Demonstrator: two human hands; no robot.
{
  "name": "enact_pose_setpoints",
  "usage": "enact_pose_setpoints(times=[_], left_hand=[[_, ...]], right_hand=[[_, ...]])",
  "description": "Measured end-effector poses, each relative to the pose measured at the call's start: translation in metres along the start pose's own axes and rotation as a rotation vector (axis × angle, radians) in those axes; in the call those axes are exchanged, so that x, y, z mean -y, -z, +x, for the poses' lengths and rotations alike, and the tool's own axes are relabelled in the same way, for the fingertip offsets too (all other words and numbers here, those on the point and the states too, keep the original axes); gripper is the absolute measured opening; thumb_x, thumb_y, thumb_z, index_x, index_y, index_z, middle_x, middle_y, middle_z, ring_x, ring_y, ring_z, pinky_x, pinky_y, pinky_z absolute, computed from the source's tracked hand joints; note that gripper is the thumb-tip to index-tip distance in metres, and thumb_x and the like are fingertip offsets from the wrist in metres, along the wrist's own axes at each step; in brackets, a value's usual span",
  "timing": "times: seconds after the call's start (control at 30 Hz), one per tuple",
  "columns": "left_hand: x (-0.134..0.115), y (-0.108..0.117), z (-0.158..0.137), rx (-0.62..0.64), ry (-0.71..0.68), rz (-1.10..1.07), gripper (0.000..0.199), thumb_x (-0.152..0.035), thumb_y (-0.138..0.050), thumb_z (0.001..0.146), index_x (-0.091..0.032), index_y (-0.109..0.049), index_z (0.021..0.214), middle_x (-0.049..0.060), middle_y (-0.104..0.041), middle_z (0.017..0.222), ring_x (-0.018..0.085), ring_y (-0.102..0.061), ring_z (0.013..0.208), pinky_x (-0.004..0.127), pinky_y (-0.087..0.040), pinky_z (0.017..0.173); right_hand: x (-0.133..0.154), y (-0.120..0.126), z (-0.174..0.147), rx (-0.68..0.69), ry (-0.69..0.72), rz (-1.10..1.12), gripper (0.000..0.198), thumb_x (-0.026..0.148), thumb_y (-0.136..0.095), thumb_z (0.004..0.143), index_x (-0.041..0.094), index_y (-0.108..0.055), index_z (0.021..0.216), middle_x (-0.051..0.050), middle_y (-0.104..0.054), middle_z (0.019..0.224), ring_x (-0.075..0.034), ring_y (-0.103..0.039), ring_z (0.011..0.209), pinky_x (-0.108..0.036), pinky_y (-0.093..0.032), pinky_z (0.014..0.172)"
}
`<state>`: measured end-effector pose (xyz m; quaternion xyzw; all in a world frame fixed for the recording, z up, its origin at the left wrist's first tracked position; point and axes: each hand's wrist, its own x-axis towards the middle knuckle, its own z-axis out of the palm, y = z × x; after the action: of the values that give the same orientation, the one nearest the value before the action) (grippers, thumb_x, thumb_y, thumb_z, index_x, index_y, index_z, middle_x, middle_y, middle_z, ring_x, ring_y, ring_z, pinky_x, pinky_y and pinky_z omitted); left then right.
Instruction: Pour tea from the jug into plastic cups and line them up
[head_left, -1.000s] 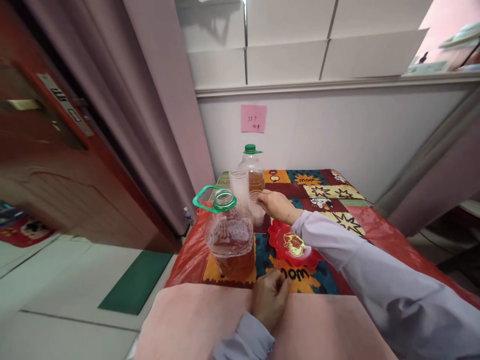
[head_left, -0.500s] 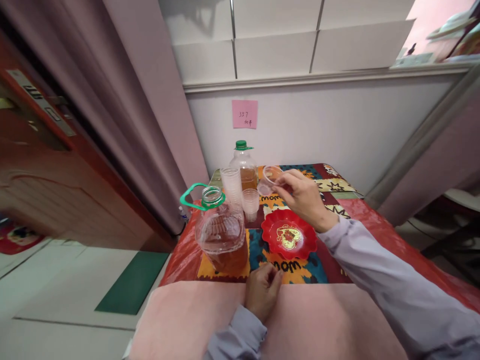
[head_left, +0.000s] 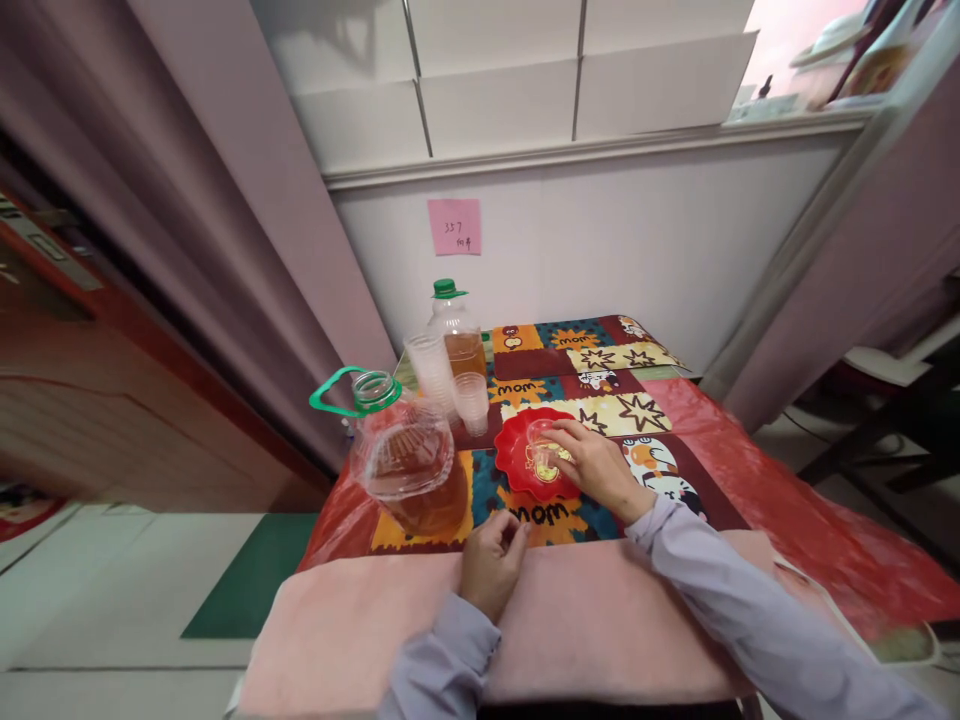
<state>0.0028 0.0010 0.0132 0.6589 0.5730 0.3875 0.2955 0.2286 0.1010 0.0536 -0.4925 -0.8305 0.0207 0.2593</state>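
The right hand grips a clear plastic cup over the red plate on the surface's cloth printed "mom", while the left hand, loosely curled and holding nothing, rests nearer, beside an open oil jug.

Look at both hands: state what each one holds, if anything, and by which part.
The right hand grips a clear plastic cup by its side wall, over the red plate. The left hand holds nothing visible.

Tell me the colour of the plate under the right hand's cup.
Red, with a yellow motif at its centre: the plate, best in the head view.
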Motion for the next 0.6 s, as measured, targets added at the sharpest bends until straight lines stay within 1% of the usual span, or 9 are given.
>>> enact_pose_setpoints(times=[0.07, 0.13, 0.23, 0.3, 0.33, 0.4, 0.47, 0.53, 0.6], left_hand=[[0.0, 0.0, 0.0, -0.008, -0.003, 0.003, 0.035, -0.044, -0.055, 0.097, -0.024, -0.05, 0.069, -0.001, -0.053, 0.065, 0.015, -0.049, 0.062, 0.029, -0.036, 0.062], [-0.001, -0.001, 0.0, -0.018, -0.01, 0.001, 0.035, -0.044, -0.056, 0.096, -0.023, -0.051, 0.069, -0.001, -0.053, 0.064, 0.015, -0.049, 0.062, 0.028, -0.036, 0.061], [-0.003, -0.002, 0.001, -0.051, -0.026, -0.004, 0.035, -0.043, -0.056, 0.098, -0.023, -0.052, 0.069, -0.002, -0.052, 0.064, 0.014, -0.049, 0.061, 0.028, -0.037, 0.061], [-0.005, -0.003, 0.001, -0.083, -0.044, -0.001, 0.035, -0.043, -0.055, 0.099, -0.023, -0.054, 0.07, -0.001, -0.053, 0.064, 0.014, -0.05, 0.061, 0.028, -0.038, 0.062], [-0.006, -0.003, -0.001, -0.099, -0.054, 0.002, 0.035, -0.043, -0.055, 0.1, -0.023, -0.055, 0.071, -0.001, -0.054, 0.065, 0.014, -0.05, 0.061, 0.028, -0.039, 0.062], [-0.01, -0.001, -0.007, -0.14, -0.096, 0.017, 0.033, -0.041, -0.056, 0.1, -0.023, -0.058, 0.072, 0.0, -0.056, 0.066, 0.015, -0.052, 0.061, 0.028, -0.04, 0.063], [-0.015, 0.006, -0.017, -0.204, -0.185, 0.046, 0.029, -0.037, -0.058, 0.101, -0.023, -0.062, 0.077, 0.0, -0.059, 0.068, 0.014, -0.055, 0.06, 0.027, -0.042, 0.061], [-0.017, 0.019, -0.029, -0.298, -0.307, 0.079, 0.021, -0.033, -0.06, 0.102, -0.023, -0.067, 0.085, 0.001, -0.064, 0.071, 0.014, -0.058, 0.06, 0.026, -0.045, 0.061], [-0.016, 0.039, -0.037, -0.436, -0.388, 0.099, 0.014, -0.031, -0.062, 0.102, -0.023, -0.07, 0.093, 0.002, -0.07, 0.079, 0.015, -0.064, 0.066, 0.026, -0.05, 0.065]], right_hand=[[-0.003, 0.002, -0.007, -0.069, -0.027, 0.031, 0.046, 0.031, -0.07, 0.101, 0.025, -0.067, 0.147, -0.013, -0.069, 0.15, -0.031, -0.076, 0.121, -0.043, -0.065, 0.097], [-0.007, -0.001, -0.015, -0.174, -0.098, 0.079, 0.054, 0.039, -0.073, 0.099, 0.024, -0.064, 0.15, -0.015, -0.068, 0.151, -0.032, -0.075, 0.123, -0.045, -0.066, 0.098], [-0.008, -0.017, -0.026, -0.388, -0.198, 0.155, 0.062, 0.05, -0.07, 0.1, 0.021, -0.059, 0.153, -0.019, -0.07, 0.145, -0.035, -0.072, 0.127, -0.052, -0.063, 0.104], [-0.004, -0.028, -0.032, -0.522, -0.219, 0.184, 0.066, 0.054, -0.069, 0.101, 0.019, -0.055, 0.155, -0.021, -0.07, 0.144, -0.037, -0.069, 0.132, -0.056, -0.059, 0.111], [0.0, -0.032, -0.035, -0.57, -0.206, 0.189, 0.068, 0.054, -0.068, 0.102, 0.018, -0.053, 0.157, -0.022, -0.069, 0.145, -0.037, -0.067, 0.135, -0.057, -0.057, 0.114], [0.01, -0.035, -0.04, -0.618, -0.13, 0.177, 0.071, 0.052, -0.069, 0.102, 0.02, -0.047, 0.161, -0.022, -0.067, 0.149, -0.038, -0.064, 0.14, -0.06, -0.054, 0.117], [0.025, -0.031, -0.044, -0.607, -0.004, 0.176, 0.077, 0.05, -0.072, 0.101, 0.023, -0.041, 0.166, -0.021, -0.064, 0.152, -0.039, -0.061, 0.144, -0.062, -0.051, 0.119], [0.046, -0.026, -0.047, -0.549, 0.129, 0.234, 0.085, 0.052, -0.076, 0.098, 0.026, -0.037, 0.168, -0.021, -0.062, 0.156, -0.041, -0.059, 0.147, -0.064, -0.049, 0.122], [0.072, -0.024, -0.045, -0.46, 0.228, 0.376, 0.093, 0.054, -0.08, 0.093, 0.027, -0.035, 0.169, -0.02, -0.058, 0.16, -0.041, -0.055, 0.15, -0.064, -0.047, 0.125]])
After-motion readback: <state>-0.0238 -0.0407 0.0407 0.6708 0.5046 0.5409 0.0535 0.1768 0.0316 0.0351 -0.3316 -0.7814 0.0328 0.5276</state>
